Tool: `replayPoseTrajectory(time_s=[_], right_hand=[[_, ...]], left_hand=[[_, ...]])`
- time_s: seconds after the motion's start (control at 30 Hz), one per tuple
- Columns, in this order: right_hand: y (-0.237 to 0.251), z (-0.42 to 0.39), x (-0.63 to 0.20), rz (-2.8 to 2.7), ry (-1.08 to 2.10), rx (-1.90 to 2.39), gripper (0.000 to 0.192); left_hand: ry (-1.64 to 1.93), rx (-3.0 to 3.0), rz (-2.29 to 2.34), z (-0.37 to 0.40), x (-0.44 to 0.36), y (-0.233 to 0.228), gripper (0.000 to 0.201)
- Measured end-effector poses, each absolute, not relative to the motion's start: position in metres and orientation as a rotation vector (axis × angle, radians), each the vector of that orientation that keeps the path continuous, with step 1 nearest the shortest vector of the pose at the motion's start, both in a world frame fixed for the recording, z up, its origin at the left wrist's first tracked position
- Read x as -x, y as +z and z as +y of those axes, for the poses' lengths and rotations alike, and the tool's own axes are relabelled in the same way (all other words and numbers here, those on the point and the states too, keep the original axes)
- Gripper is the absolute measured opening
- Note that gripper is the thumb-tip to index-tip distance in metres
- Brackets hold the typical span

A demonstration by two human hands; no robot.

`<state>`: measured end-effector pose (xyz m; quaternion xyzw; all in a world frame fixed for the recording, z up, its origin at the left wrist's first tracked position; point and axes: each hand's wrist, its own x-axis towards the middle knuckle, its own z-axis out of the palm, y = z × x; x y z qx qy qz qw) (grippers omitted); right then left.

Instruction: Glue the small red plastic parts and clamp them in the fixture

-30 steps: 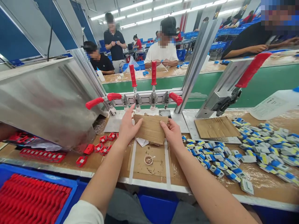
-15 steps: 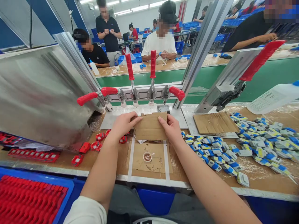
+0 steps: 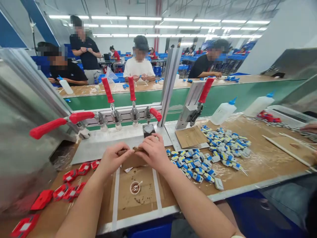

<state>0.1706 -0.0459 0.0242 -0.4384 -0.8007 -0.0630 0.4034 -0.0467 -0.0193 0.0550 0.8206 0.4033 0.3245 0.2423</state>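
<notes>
Both my hands grip one piece of brown cardboard (image 3: 132,160) at the middle of the bench. My left hand (image 3: 112,160) pinches its left end and my right hand (image 3: 153,152) covers its right end. The cardboard stands nearly on edge, so only a thin strip shows between my fingers. Just behind it lies a white jig plate (image 3: 99,145) with a row of red-handled toggle clamps (image 3: 115,102). In front of my hands a small round cup (image 3: 135,187) with a stick in it sits on a taped cardboard mat (image 3: 138,201).
Red plastic parts (image 3: 74,175) lie to the left, a heap of blue-and-white parts (image 3: 213,152) to the right. Another cardboard sheet (image 3: 192,136) and two white squeeze bottles (image 3: 224,110) sit beyond. A steel chute (image 3: 22,155) rises on the left. Several people work across the green conveyor (image 3: 223,92).
The cardboard, flat against the jig a second ago, has been tipped up on edge and drawn toward me. My view has swung to the right.
</notes>
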Motion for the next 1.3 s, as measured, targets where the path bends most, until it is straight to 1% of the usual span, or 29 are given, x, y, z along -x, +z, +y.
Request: replayPoseTrajectory(time_s=[0.1,0.23,0.4,0.53,0.67,0.7,0.83,0.97,1.0,1.07,1.13,1.2,1.23,1.3], right_hand=[[0.032,-0.049,-0.177,-2.204,-0.18,1.079,0.02],[0.038,-0.054,-0.182,-2.381,-0.175,1.108,0.015],[0.034,-0.057,-0.182,-2.403,-0.226,1.062,0.015],[0.032,-0.059,-0.179,-2.369,-0.27,0.988,0.02],[0.029,-0.06,-0.175,-2.287,-0.357,0.999,0.022],[0.028,-0.06,-0.175,-2.264,-0.365,1.008,0.022],[0.024,-0.064,-0.172,-2.114,-0.3,1.048,0.027],[0.026,-0.066,-0.175,-1.821,-0.072,1.086,0.019],[0.027,-0.064,-0.176,-1.702,0.022,1.109,0.021],[0.026,-0.06,-0.18,-1.436,0.283,1.141,0.042],[0.024,-0.054,-0.181,-1.24,0.652,1.11,0.058],[0.019,-0.049,-0.18,-1.157,1.034,1.051,0.06],[0.016,-0.047,-0.179,-1.138,1.165,1.029,0.059],[0.012,-0.046,-0.174,-1.13,1.255,1.015,0.055]], left_hand=[[0.866,-2.376,0.959,-0.023,0.042,0.054,0.035],[0.863,-2.52,0.885,-0.026,0.04,0.055,0.033],[0.733,-2.574,0.757,-0.029,0.04,0.061,0.041],[0.813,-2.421,0.734,-0.033,0.037,0.062,0.049],[0.884,-2.072,0.95,-0.031,0.035,0.052,0.056],[0.896,-2.001,0.994,-0.029,0.035,0.05,0.055],[0.935,-1.947,1.086,-0.028,0.033,0.05,0.039],[0.992,-1.852,1.161,-0.028,0.032,0.047,0.04],[1.029,-1.793,1.176,-0.027,0.032,0.045,0.042],[1.109,-1.672,1.188,-0.025,0.035,0.04,0.048],[1.155,-1.588,1.169,-0.022,0.038,0.037,0.055],[1.154,-1.547,1.145,-0.02,0.039,0.035,0.059],[1.141,-1.537,1.136,-0.02,0.038,0.034,0.059],[1.121,-1.51,1.121,-0.018,0.037,0.033,0.058]])
